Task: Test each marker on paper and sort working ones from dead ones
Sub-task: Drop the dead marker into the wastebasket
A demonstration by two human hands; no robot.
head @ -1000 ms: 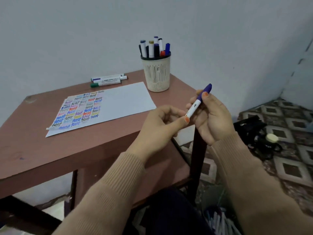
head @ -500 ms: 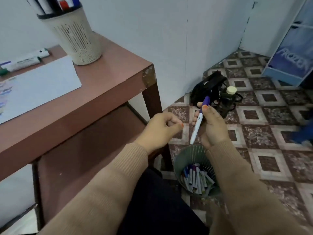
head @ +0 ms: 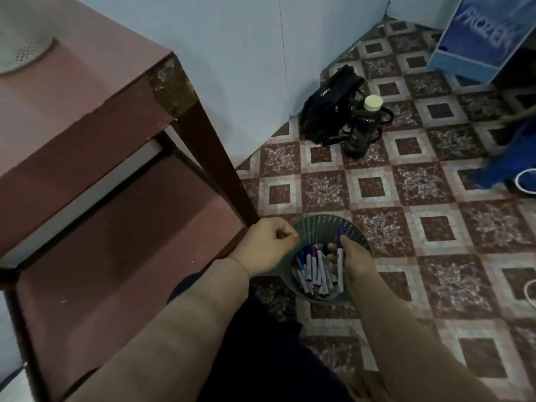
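Judging from the feed, how far along was the sort? (Desk)

Well under way, I'd have said, but not finished. Left of the green basket (head: pixel 319 224) stood the brown table (head: pixel 87 91). On its top only the foot of a white holder (head: pixel 23 53) showed, so I could not tell how many markers were left to test. The paper was out of frame. (Operator)

And the hands? (Desk)

My left hand (head: pixel 266 245) hung just left of the basket's rim. Its fingers were curled into a fist with the thumb against them, holding nothing I could see. Inside the basket lay a heap of markers (head: pixel 311 268), white barrels with mixed caps, so a good many had been sorted. I took it for the dead pile, since it was down on the floor, though nothing there proved it. (Operator)

The one in play? (Desk)

The purple-capped marker (head: pixel 341 268) stood nearly upright over the basket's right half, cap on and uppermost. My right hand (head: pixel 352 256) pinched it, thumb on the barrel just under the cap and fingers wrapped behind. It was not yet let go, and I could not tell whether its lower end touched the heap. Well beyond the basket, to the right, a black bag (head: pixel 327 105) and a bottle (head: pixel 362 126) sat on the tiles. (Operator)
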